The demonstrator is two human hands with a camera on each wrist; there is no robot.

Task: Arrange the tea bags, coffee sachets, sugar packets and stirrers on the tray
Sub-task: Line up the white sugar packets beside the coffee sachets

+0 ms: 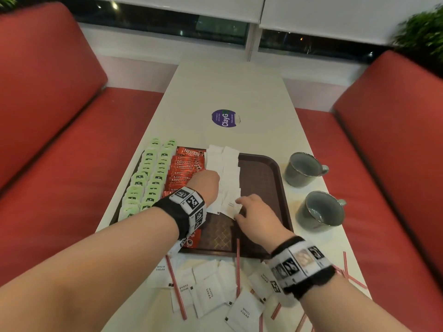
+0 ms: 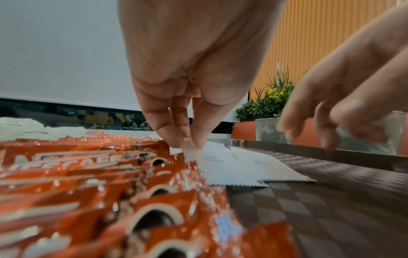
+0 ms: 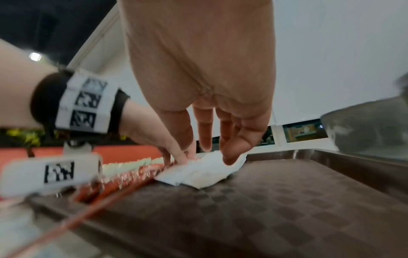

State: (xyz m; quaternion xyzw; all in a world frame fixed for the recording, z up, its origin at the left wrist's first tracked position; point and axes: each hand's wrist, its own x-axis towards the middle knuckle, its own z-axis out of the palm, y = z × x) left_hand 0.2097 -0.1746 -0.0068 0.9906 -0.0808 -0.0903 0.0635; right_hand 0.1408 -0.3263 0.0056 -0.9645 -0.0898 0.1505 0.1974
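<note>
A brown tray (image 1: 261, 178) holds two columns of green tea bags (image 1: 148, 178), a column of red coffee sachets (image 1: 184, 168) and two columns of white sugar packets (image 1: 230, 168). My left hand (image 2: 192, 146) reaches across the sachets (image 2: 88, 174) and pinches the corner of a sugar packet (image 2: 212, 167) in the left column. My right hand (image 1: 237, 209) hovers over the near end of the right column. Its relaxed fingers (image 3: 183, 153) touch the packets (image 3: 205, 172). More sugar packets (image 1: 208, 291) and red striped stirrers (image 1: 176, 288) lie loose on the table in front of the tray.
Two grey cups (image 1: 303, 168) (image 1: 320, 209) stand on the table right of the tray. A purple round sticker (image 1: 224, 118) lies further back. Red bench seats (image 1: 72, 164) flank the table. The tray's right half is bare.
</note>
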